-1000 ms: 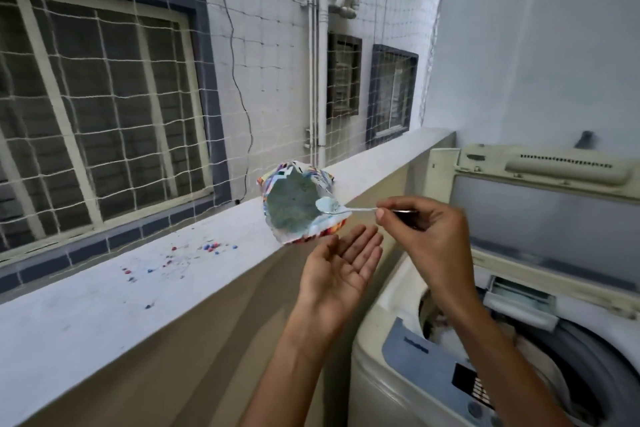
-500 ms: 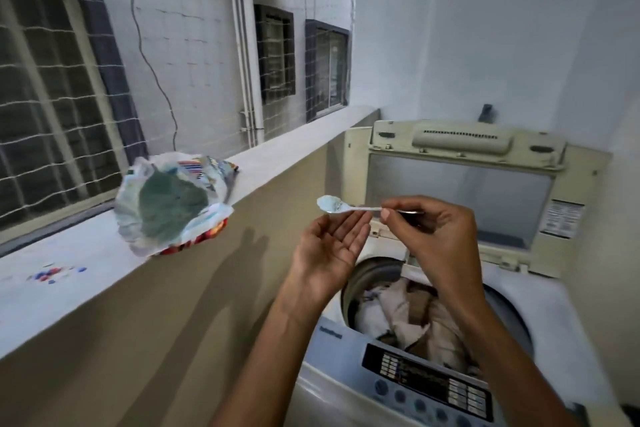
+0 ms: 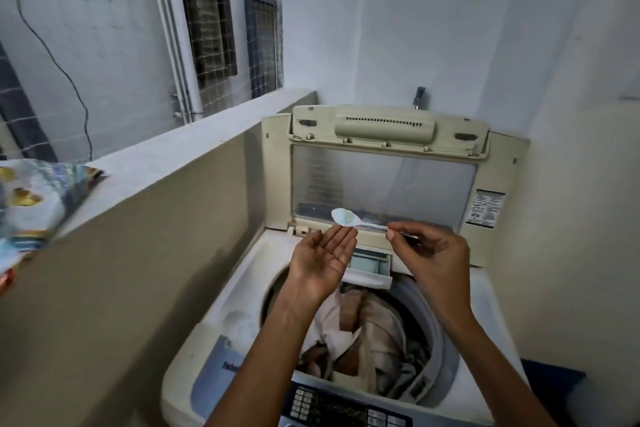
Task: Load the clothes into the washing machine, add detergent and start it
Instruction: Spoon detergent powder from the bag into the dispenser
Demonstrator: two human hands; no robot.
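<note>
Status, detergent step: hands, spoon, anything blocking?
Right hand pinches spoon handle, powder in its bowl. Left hand open, palm up under spoon. Drawer open below; clothes in drum. Nothing blocking.

Right hand (image 3: 429, 260) and left hand (image 3: 322, 260) have carried the spoon (image 3: 346, 218) from the detergent bag (image 3: 31, 204) over the washer (image 3: 242, 274)

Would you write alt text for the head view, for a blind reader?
The right hand pinches a white spoon of detergent just above the open left hand, over a washing machine holding clothes, its lid raised.
</note>
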